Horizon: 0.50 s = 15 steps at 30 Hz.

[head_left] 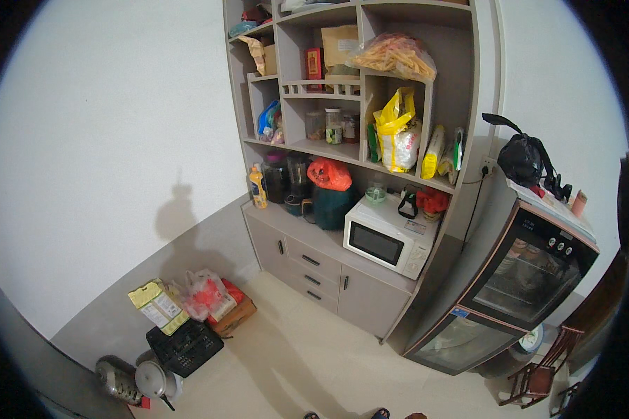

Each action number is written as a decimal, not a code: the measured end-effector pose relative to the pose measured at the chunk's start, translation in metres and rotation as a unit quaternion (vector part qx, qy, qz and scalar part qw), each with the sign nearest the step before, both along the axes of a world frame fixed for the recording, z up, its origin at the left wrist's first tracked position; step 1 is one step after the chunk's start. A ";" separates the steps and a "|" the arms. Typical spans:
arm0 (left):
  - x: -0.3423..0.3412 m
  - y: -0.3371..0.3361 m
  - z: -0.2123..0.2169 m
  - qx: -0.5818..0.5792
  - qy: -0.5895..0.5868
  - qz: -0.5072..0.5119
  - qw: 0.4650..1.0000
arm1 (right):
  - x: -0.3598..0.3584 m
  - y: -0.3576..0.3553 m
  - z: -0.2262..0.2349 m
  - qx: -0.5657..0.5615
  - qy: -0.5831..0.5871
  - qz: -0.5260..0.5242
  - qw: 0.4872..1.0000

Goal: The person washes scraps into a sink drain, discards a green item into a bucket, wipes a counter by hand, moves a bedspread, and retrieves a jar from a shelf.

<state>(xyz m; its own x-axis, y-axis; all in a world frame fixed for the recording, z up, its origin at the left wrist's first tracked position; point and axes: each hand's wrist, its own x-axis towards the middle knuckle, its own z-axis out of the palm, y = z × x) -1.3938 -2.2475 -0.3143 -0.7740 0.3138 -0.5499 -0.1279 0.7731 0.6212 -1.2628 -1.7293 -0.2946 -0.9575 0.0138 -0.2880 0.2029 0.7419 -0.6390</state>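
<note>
We stand facing a tall grey cabinet (374, 305), our 2 dark shoe tips (380, 413) just showing at the bottom of the view. Neither of our hands shows, so we cannot tell whether they are spread, pressed together or pinching anything. The white microwave (390, 234) sits at the right end of the counter (328, 239), near its front edge, with a dark green container (330, 209) just to its left.

To work well from here, we judge, we keep our weight even on both feet and bring our hands into sight before touching anything. Around the microwave's top, straight-up lifts should spare the clear glass jar (376, 193) near its back edge. The clear bag of pale sticks (398, 56) overhangs its shelf's front edge and probably needs support from beneath. We also keep our feet clear of the black crate (184, 349) by the floor's left edge.
</note>
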 end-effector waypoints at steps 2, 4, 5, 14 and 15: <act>-0.001 0.018 0.000 0.031 0.065 -0.045 0.996 | 0.003 0.017 -0.020 0.128 0.276 0.098 0.948; 0.000 0.016 -0.005 0.046 0.102 -0.050 0.992 | -0.008 0.002 0.008 -0.015 0.118 -0.037 0.992; 0.000 0.015 -0.011 0.055 0.104 -0.040 0.992 | -0.014 -0.008 0.026 -0.087 0.034 -0.103 0.990; -0.017 -0.006 -0.030 0.196 0.050 0.085 0.976 | -0.004 -0.006 0.016 -0.076 -0.030 -0.075 0.994; -0.018 -0.018 -0.028 0.232 0.045 0.122 0.964 | -0.008 -0.013 0.026 0.001 -0.063 -0.037 0.997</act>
